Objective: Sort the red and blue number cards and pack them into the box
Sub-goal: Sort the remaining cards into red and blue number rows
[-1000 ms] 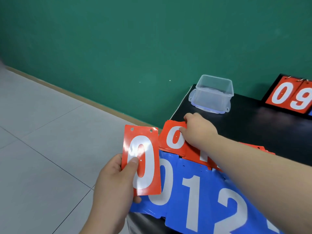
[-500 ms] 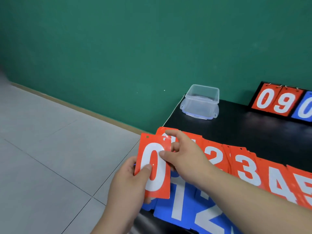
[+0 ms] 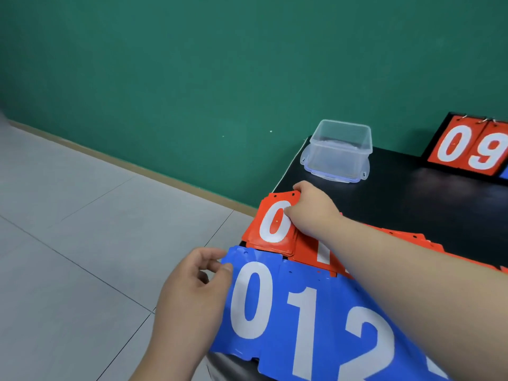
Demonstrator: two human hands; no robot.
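Two hands: the right hand (image 3: 313, 211) pinches the red plastic zero card (image 3: 272, 224) at its top corner, with the clear plastic box (image 3: 341, 152) beyond its knuckles. The left hand (image 3: 192, 287) sets its thumb on the blue plastic zero card (image 3: 253, 301); whether it grips is unclear.

- The right hand (image 3: 312, 213) grips the top corner of the red 0 card (image 3: 270, 224), which lies on the black bench (image 3: 412, 199).
- The left hand (image 3: 192, 292), fingers (image 3: 211, 255) curled, touches the left edge of the blue 0 card (image 3: 255, 301); it may be pinching it.
- The clear box (image 3: 341, 152) stands farther back on the bench, well apart.
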